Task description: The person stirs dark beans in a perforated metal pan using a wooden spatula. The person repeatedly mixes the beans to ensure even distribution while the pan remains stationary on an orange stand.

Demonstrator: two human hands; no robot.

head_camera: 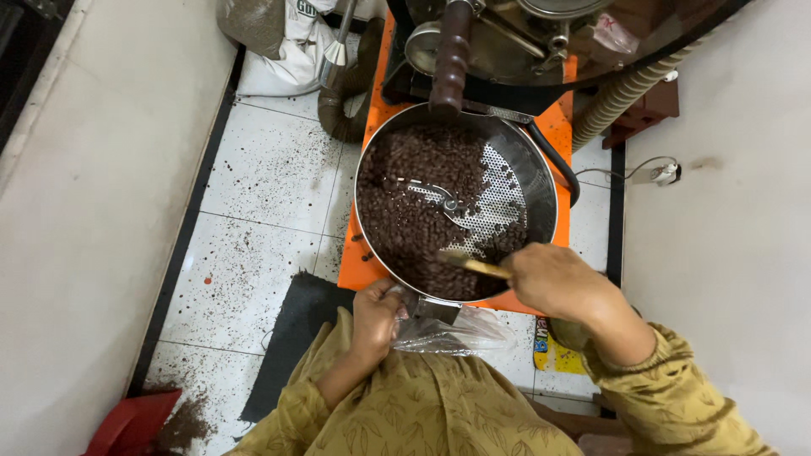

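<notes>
Beans, dark and glossy, fill round perforated steel tray at frame centre. Right hand fingers clamp wooden-handled brush over them. Left hand pinches crinkled clear plastic bag under the rim. Speckled white tiles on the left.

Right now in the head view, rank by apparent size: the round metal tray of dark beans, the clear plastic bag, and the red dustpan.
1. Round metal tray of dark beans, clearly largest.
2. Clear plastic bag, held in the left hand.
3. Red dustpan. It is cut off by the frame edge, so its rank against the bag is unsure.
</notes>
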